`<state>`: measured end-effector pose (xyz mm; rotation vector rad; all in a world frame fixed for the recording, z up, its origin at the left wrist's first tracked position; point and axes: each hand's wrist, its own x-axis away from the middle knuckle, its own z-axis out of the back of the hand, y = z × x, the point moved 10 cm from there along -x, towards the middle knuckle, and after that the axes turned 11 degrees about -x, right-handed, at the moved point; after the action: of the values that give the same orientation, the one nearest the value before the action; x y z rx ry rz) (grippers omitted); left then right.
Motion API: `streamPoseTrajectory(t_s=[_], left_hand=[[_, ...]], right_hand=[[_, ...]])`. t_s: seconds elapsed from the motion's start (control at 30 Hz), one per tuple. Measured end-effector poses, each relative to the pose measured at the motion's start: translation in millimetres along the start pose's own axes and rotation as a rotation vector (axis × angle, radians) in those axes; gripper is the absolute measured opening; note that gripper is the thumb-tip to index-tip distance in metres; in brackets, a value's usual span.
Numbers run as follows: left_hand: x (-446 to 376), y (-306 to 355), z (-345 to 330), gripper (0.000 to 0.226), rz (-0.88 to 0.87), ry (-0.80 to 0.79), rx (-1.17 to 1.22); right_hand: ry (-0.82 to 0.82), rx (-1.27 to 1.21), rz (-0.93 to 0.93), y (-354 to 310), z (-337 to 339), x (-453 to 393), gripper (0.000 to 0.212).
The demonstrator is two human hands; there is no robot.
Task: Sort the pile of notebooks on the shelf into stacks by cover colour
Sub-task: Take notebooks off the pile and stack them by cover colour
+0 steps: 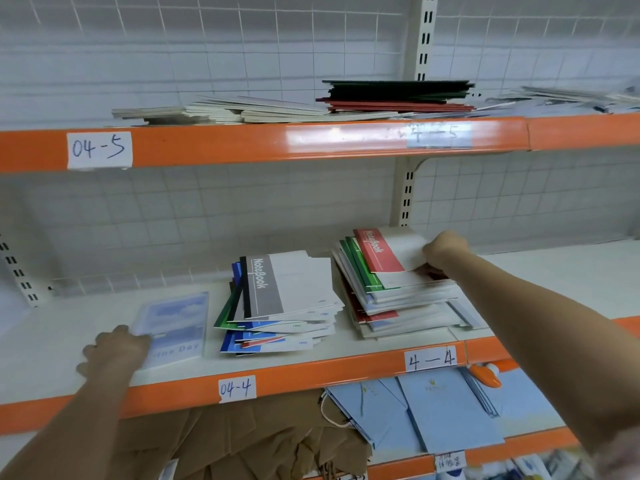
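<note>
The sorting looks barely begun: on the white middle shelf (52, 327), two mixed piles of notebooks remain, a centre pile (280, 303) topped by a grey cover with blue, green and red edges showing, and at its 3 o'clock a taller pile (401, 292) mixing red, green and white. At 9 o'clock a lone pale blue notebook (176, 327) lies flat. The right hand (445, 252) pinches the red-covered top notebook (384, 249), lifting its edge; the left hand (114, 349) rests on the blue one's corner, grip unclear.
</note>
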<state>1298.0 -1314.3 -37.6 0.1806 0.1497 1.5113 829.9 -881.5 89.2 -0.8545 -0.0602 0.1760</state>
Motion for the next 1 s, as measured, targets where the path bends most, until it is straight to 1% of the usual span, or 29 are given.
streamPoseTrajectory(t_s=[0.07,0.13,0.2,0.27,0.3,0.33,0.37,0.43,0.47,0.5,0.53,0.57,0.6,0.63,0.7,0.73,0.77,0.8,0.87,0.9,0.93,1.0], left_hand=[[7,23,16,0.055,-0.025,0.022,0.046],[20,59,45,0.053,-0.083,0.084,0.150],[42,103,77,0.049,-0.196,0.150,0.319],[73,151,101,0.044,-0.336,0.135,0.534],[89,175,108,0.042,-0.403,0.080,0.645],[106,200,109,0.042,-0.457,-0.015,0.753],[124,223,106,0.043,-0.492,-0.156,0.854],[163,263,86,0.040,-0.506,-0.479,0.993],[180,276,76,0.039,-0.489,-0.598,1.047],[192,284,67,0.036,-0.459,-0.671,1.107],[198,288,62,0.033,-0.420,-0.696,1.166],[198,288,57,0.034,-0.374,-0.680,1.200],[194,284,54,0.037,-0.333,-0.653,1.206],[189,278,50,0.040,-0.303,-0.629,1.185],[175,262,46,0.039,-0.272,-0.575,1.079],[166,253,46,0.038,-0.266,-0.521,0.994],[157,242,47,0.035,-0.264,-0.449,0.903],[149,233,50,0.030,-0.268,-0.369,0.822],[140,218,56,0.019,-0.286,-0.220,0.646],[138,213,57,0.022,-0.293,-0.172,0.552],[137,210,55,0.030,-0.295,-0.144,0.473],[140,205,55,0.050,-0.287,-0.097,0.338]], right_hand=[[-0.039,-0.219,-0.055,7,-3,0,0.022],[-0.074,-0.455,-0.072,8,-9,0,0.013],[-0.152,-0.669,-0.064,2,-18,4,0.015],[-0.286,-0.895,-0.072,-10,-34,13,0.018],[-0.361,-0.978,-0.078,-17,-42,19,0.015],[-0.441,-1.038,-0.082,-26,-50,29,0.011],[-0.509,-1.073,-0.080,-34,-57,38,0.007],[-0.626,-1.085,-0.066,-48,-71,53,0.006],[-0.677,-1.080,-0.066,-53,-77,61,0.007],[-0.715,-1.074,-0.067,-56,-83,68,0.009],[-0.733,-1.057,-0.068,-57,-86,72,0.010],[-0.725,-1.017,-0.058,-56,-88,72,0.013],[-0.679,-0.930,-0.023,-53,-86,68,0.018],[-0.590,-0.761,0.045,-47,-80,59,0.025],[-0.346,-0.250,0.212,-37,-57,36,0.038],[-0.221,0.009,0.249,-31,-44,25,0.048],[-0.138,0.203,0.238,-22,-34,18,0.061],[-0.115,0.317,0.193,-11,-29,11,0.076],[-0.196,0.378,0.095,9,-31,3,0.097],[-0.238,0.369,0.063,15,-33,1,0.103],[-0.252,0.363,0.046,17,-33,-2,0.105],[-0.197,0.374,0.048,15,-26,-8,0.101]])
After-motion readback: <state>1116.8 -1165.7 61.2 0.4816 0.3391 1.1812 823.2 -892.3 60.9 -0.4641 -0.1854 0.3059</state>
